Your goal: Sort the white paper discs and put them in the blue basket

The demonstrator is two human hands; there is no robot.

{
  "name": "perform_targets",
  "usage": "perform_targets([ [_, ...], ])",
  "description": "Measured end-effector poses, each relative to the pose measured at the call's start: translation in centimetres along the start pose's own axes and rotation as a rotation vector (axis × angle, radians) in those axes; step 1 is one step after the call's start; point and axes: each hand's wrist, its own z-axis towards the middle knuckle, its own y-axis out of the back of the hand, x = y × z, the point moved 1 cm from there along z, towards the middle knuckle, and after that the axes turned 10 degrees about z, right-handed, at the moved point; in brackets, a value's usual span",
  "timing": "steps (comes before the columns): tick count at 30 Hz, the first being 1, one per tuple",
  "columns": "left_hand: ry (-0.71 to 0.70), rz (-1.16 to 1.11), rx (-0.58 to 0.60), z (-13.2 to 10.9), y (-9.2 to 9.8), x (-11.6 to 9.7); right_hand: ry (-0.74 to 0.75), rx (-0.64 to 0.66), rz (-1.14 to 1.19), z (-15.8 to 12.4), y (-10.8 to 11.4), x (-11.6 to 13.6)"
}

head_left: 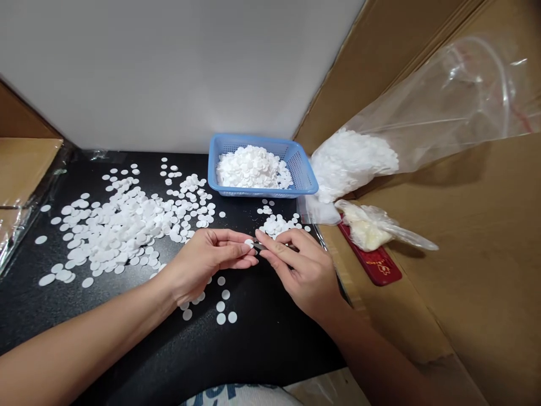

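Observation:
My left hand [205, 256] pinches a small white disc [249, 243] between thumb and fingertips, just above the black tabletop. From the right, my right hand [306, 268] grips a small dark pointed tool [259, 246], its tip close to the disc; the fingers hide most of it, so its kind cannot be told. A big pile of white discs [131, 223] spreads to the left of my hands. A smaller heap of discs [279, 224] lies just beyond my right hand. Several single discs [221, 306] are scattered nearer to me.
A blue plastic basket [262, 192], partly filled with discs, stands by the back wall. A clear bag [431, 107] of white pieces leans right of it. On the cardboard lie a red case [382, 272] and a small knotted plastic bag [372, 228].

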Motion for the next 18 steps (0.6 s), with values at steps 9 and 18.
perform_targets([
  [9, 0.021, 0.029, 0.024, -0.33, -0.61, -0.04, -0.011, 0.035, 0.005, -0.16, -0.01, 0.32],
  [18, 0.013, 0.054, 0.043, -0.32, -0.54, 0.03, -0.018, 0.047, 0.001, -0.06, 0.07, 0.53],
])
